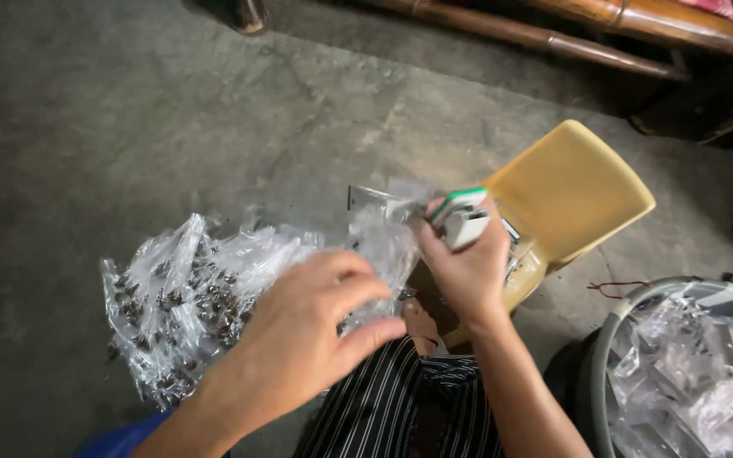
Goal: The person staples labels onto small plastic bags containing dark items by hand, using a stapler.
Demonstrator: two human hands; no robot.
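Centrally, a small clear plastic bag is pinched between both hands above the striped lap. Left hand — fingers closed on its lower edge; right hand grips its top together with a white-and-green tool. Bagged dark parts lie heaped on the concrete floor — left side. Yellow stool just beyond; grey tub of bags at right.

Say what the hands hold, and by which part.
Right hand grips a small white-and-green tool by its body; left hand pinches a clear plastic bag at its lower edge.
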